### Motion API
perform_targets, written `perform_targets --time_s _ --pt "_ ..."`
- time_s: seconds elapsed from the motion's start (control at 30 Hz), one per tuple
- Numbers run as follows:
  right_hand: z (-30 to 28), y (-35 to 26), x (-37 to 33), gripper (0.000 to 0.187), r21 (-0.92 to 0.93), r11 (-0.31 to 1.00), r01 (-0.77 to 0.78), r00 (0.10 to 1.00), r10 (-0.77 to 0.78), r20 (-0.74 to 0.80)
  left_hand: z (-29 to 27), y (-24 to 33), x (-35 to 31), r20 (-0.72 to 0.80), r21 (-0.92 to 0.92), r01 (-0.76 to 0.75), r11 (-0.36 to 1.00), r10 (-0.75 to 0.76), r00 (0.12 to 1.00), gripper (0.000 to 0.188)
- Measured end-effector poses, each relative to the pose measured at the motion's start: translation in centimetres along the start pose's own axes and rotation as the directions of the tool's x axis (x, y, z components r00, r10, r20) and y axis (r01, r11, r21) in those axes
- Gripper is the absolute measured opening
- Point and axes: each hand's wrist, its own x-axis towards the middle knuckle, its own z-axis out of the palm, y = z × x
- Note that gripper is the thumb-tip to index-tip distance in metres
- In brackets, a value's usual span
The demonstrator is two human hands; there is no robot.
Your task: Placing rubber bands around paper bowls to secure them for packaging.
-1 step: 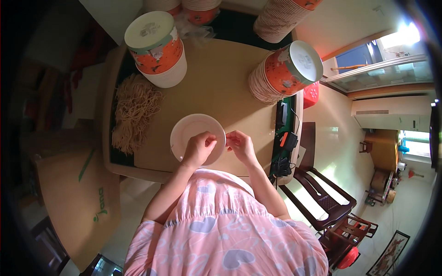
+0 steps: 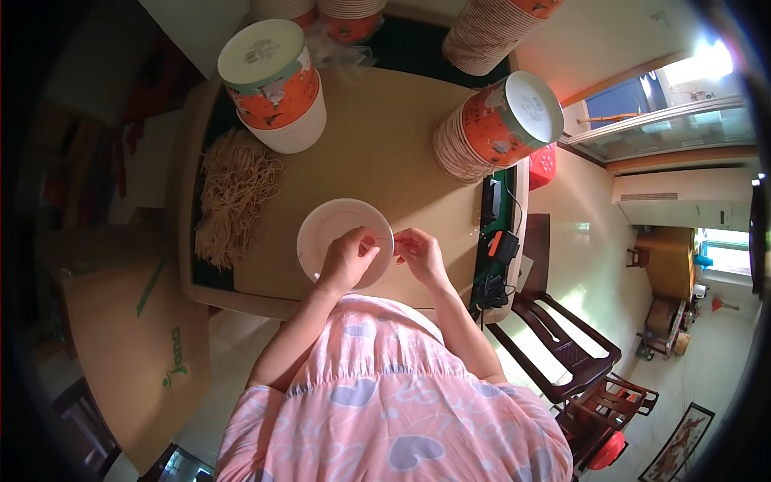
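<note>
A white round paper tub (image 2: 327, 231) stands with its open mouth up at the table's near edge, in front of me. My left hand (image 2: 350, 259) reaches over its mouth, the thumb and fingers pinched together. A thin pale strand (image 2: 382, 238) shows between those fingers and the right rim. Outside that rim my right hand (image 2: 419, 255) is closed in a pinch, its fingertips against the tub's wall; what they hold is too small to tell. To the left lies a loose heap of beige strings (image 2: 233, 201).
Upside-down stacks of orange-and-white paper tubs stand at the back left (image 2: 277, 96) and back right (image 2: 494, 124). Another tub stack (image 2: 490, 36) is farther back. Black cables and an orange-black device (image 2: 503, 246) lie along the right edge. A dark wooden chair (image 2: 562, 345) stands at right.
My left hand's fingers have shifted slightly, and the thin strand between them and the rim now shows. My right hand and the tub stay in place.
</note>
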Motion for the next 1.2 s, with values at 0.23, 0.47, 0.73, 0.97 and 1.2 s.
perform_targets --time_s 0.23,0.47,0.73,0.97,1.2 --pt "0.0 -0.2 -0.2 0.015 -0.079 0.997 0.000 1.000 0.001 0.010 1.2 0.7 0.7 -0.034 0.156 -0.098 0.983 0.105 0.994 0.011" --pt "0.7 -4.7 -5.7 0.023 0.073 0.997 0.025 0.987 -0.036 0.154 1.8 -2.6 1.2 0.165 -0.127 0.139 0.982 -0.118 0.979 0.008" --pt "2.5 -6.6 -3.4 0.013 -0.614 0.712 0.340 0.927 -0.365 0.089 0.2 -2.1 1.8 0.589 -0.524 0.674 0.520 -0.351 0.728 0.014" --pt "1.8 -5.2 -3.0 0.008 -0.789 0.535 0.302 0.929 -0.351 0.117 -0.4 -1.9 0.8 0.498 -0.335 0.619 0.711 -0.424 0.756 0.015" --pt "3.0 -5.5 -3.3 0.007 -0.780 0.516 0.355 0.914 -0.367 0.173 -0.9 -1.2 0.6 0.456 -0.289 0.598 0.748 -0.441 0.773 0.016"
